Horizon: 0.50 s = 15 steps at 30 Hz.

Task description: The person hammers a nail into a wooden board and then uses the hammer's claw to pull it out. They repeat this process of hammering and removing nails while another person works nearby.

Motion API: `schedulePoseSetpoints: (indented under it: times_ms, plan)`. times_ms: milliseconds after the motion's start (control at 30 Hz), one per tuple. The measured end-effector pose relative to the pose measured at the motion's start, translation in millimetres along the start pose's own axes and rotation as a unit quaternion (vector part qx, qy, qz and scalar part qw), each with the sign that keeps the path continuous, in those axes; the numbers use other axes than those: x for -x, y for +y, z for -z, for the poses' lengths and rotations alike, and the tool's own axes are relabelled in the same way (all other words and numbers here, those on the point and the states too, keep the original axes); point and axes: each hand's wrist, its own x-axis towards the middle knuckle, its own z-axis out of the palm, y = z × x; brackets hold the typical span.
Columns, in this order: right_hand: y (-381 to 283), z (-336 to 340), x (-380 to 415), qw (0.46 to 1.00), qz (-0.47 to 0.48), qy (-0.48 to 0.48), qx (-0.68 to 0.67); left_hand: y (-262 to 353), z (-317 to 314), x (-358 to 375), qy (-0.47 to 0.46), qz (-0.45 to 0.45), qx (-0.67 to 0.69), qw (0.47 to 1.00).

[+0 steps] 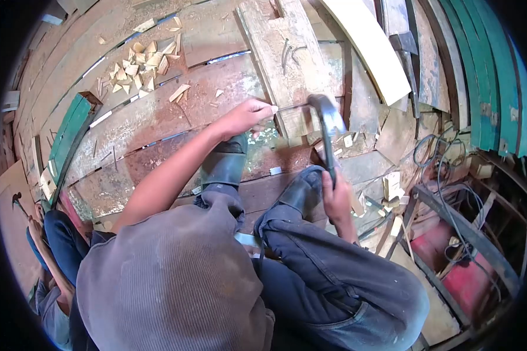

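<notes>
My right hand (337, 199) is wrapped round the handle of a hammer (328, 126), whose metal head is over the edge of a worn wooden plank (293, 70). My left hand (249, 119) pinches one end of a thin nail (293, 107). The nail lies roughly level, its other end at the hammer head. Several bent nails (286, 54) rest on the plank, beyond both hands. A boot (222, 167) is below my left hand and another boot (303, 190) beside my right hand.
Wood chips (143, 64) are piled at the upper left, near a green board (70, 137). A pale plank (372, 52) and green planks (480, 70) lie right. Cables (442, 169) hang over a dark frame. Another person's arm (52, 263) and hammer are at far left.
</notes>
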Motion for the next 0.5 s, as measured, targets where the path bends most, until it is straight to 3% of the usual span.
schedulePoseSetpoints:
  times_ms: [33, 133, 200, 233, 267, 333, 367, 467, 500]
  plan:
    - [-2, 3, 2, 1.000, -0.006, 0.011, -0.004, -2, 3, 0, -0.003, -0.001, 0.007, 1.000]
    - [14, 3, 12, 0.983, 0.143, 0.107, -0.052, -12, 5, -4, 0.001, -0.008, 0.017, 1.000]
    - [4, 2, 12, 0.968, 0.164, 0.088, -0.171, -10, 4, -4, 0.022, 0.000, -0.002, 1.000]
    - [14, -7, 13, 0.961, 0.134, 0.074, -0.230, -9, 5, -4, 0.020, -0.004, 0.006, 1.000]
    - [30, -12, 14, 0.978, 0.126, 0.080, -0.145, -9, 6, -4, 0.018, -0.002, 0.002, 1.000]
    - [21, -13, 7, 0.997, 0.027, -0.001, -0.072, -4, 2, -2, 0.014, 0.002, -0.004, 1.000]
    - [19, -10, 2, 0.999, 0.024, -0.024, -0.015, -3, -1, -1, 0.019, -0.007, -0.006, 1.000]
    - [-5, 6, 16, 0.997, -0.036, -0.005, -0.070, -5, 3, -2, 0.006, -0.010, 0.011, 1.000]
    - [-4, 1, 20, 0.992, 0.043, 0.051, -0.105, -7, 1, 1, 0.008, -0.002, 0.010, 1.000]
